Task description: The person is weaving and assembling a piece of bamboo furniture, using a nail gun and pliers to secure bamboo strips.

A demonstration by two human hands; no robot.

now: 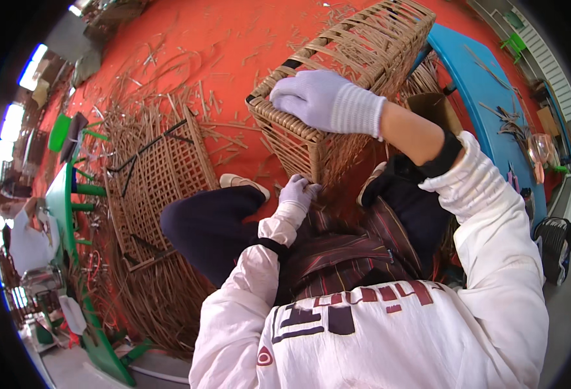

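A long rectangular wicker basket point(284, 119) stands tilted in front of me, with a thick wrapped rim and open latticed sides. My right hand point(311, 100), in a pale lavender knit glove, is closed over the near end of that rim. Lower down, my left hand point(296, 192), gloved the same way, has its fingers curled at the basket's near lower corner. The fingertips of the left hand are partly hidden, and no separate strand shows clearly between them.
On the left, a flat woven lattice panel point(162, 165) lies by a heap of brown strips point(159, 301). A green bench point(62, 194) stands beyond it, with another person point(33, 236) behind. A blue table point(477, 97) is at right. Cane scraps litter the red floor point(217, 42).
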